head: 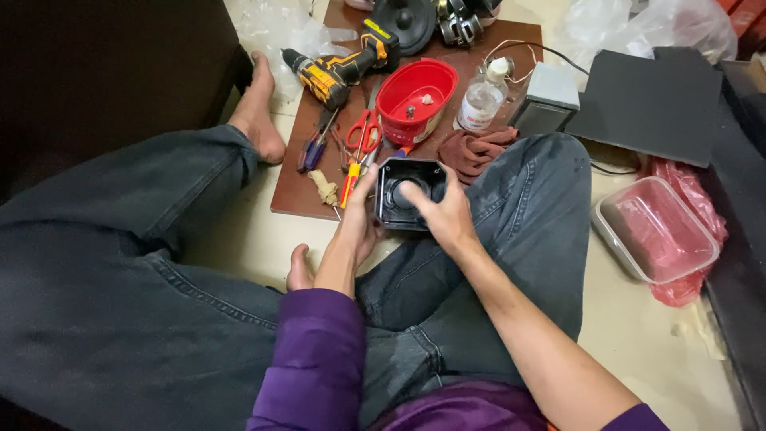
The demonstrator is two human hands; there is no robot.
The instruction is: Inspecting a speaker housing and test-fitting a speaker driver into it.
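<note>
The person sits on the pale floor with legs in dark grey jeans [120, 263] crossed, and both arms reach out from purple sleeves [319, 359]. Between the knees there is only a small gap of open floor, so the hands work in a tight spot.

The left hand [359, 219] wraps around the left side of a small black square plastic box with an open top [408, 195], thumb up along its edge. The right hand [443, 215] holds the right side, and its fingers [411, 191] bend down into the round hole inside. Both hands are closed on the box. It sits just above the right leg, at the near edge of a brown wooden board [291, 195].

On the board, just past the box, lie red-handled scissors [363, 132] and a red plastic bowl [416, 96] with small bits inside, maybe screws. Beside them is a clear bottle [481, 102] and a brown rag [475, 150]. Farther back rests a yellow and black power drill [343, 68]. Off to the right, well apart, a clear plastic tub [656, 230] sits on the floor.
</note>
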